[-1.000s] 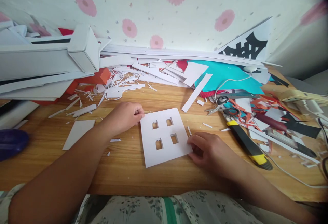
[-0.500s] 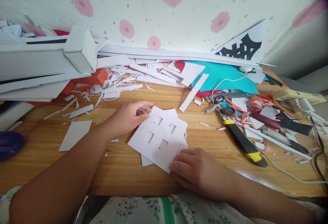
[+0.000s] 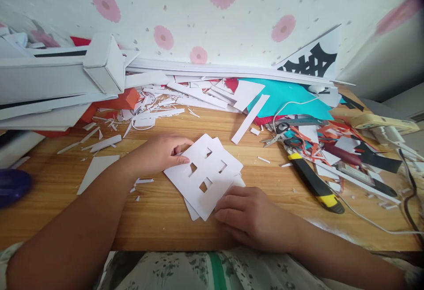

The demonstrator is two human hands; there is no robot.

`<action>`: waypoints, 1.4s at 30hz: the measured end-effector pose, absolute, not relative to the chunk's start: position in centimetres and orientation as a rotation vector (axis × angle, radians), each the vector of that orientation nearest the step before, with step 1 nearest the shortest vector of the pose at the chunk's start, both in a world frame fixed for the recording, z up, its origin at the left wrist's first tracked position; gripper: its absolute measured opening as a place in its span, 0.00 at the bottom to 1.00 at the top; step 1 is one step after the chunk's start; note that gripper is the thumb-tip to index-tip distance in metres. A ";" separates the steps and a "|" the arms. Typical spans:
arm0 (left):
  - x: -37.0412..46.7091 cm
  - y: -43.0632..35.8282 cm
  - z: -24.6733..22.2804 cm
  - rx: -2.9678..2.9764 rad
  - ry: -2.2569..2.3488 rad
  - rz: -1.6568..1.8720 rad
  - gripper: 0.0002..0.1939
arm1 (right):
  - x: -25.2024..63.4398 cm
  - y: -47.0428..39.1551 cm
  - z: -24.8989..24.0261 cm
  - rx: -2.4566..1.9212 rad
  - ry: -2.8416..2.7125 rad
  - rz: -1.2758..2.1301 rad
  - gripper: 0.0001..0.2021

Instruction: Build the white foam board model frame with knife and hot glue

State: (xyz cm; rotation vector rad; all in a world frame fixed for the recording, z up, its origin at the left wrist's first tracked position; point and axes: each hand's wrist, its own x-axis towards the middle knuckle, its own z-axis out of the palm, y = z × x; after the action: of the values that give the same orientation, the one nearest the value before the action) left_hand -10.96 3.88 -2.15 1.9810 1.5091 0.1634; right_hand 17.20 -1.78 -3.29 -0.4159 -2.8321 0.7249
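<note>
Two white cards lie stacked and turned against each other on the wooden table. The upper card point(image 3: 209, 170) has several small square cutouts, and wood shows through some of them. Corners of the lower card point(image 3: 191, 211) stick out beneath it. My left hand point(image 3: 167, 152) pinches the stack's upper left edge, thumb on top and the other fingers partly hidden. At the lower right edge, my right hand point(image 3: 247, 215) has its fingers curled against the cards, its thumb hidden from sight.
Scissors point(image 3: 281, 135) and a black-and-yellow utility knife point(image 3: 314, 181) lie to the right among coloured scraps. White offcuts point(image 3: 159, 100) pile up behind. A large white board structure point(image 3: 46, 75) stands at the left, above a loose white piece point(image 3: 96, 173). A power strip point(image 3: 386, 123) sits far right.
The upper card has turned on the lower one, so its cutouts have shifted and now show wood. My left hand has moved slightly left and down along the edge; my right hand has barely moved.
</note>
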 end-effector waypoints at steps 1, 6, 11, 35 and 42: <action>-11.1 3.8 -2.0 1.958 1.503 0.117 0.22 | 17.3 -1.6 -3.4 -0.447 -2.821 0.717 0.07; -11.4 3.5 -1.4 1.907 1.556 0.049 0.34 | 18.1 -0.8 -3.9 -0.646 -2.738 0.621 0.04; -11.3 3.3 -1.3 1.821 1.570 0.051 0.35 | 18.3 -0.3 -4.2 -0.719 -2.714 0.559 0.03; -12.8 2.7 -0.8 1.968 1.409 -0.149 0.59 | 15.8 -0.8 -4.1 -0.983 -2.639 0.764 0.21; -13.1 2.8 -1.0 1.980 1.461 -0.136 0.61 | 17.4 0.3 -3.5 -0.923 -2.609 0.935 0.25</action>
State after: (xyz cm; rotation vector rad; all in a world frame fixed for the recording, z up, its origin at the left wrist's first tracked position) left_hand -13.05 2.80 -1.04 1.9805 1.4611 -0.1358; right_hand 17.44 0.29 -3.52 -0.9233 -2.6092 0.9345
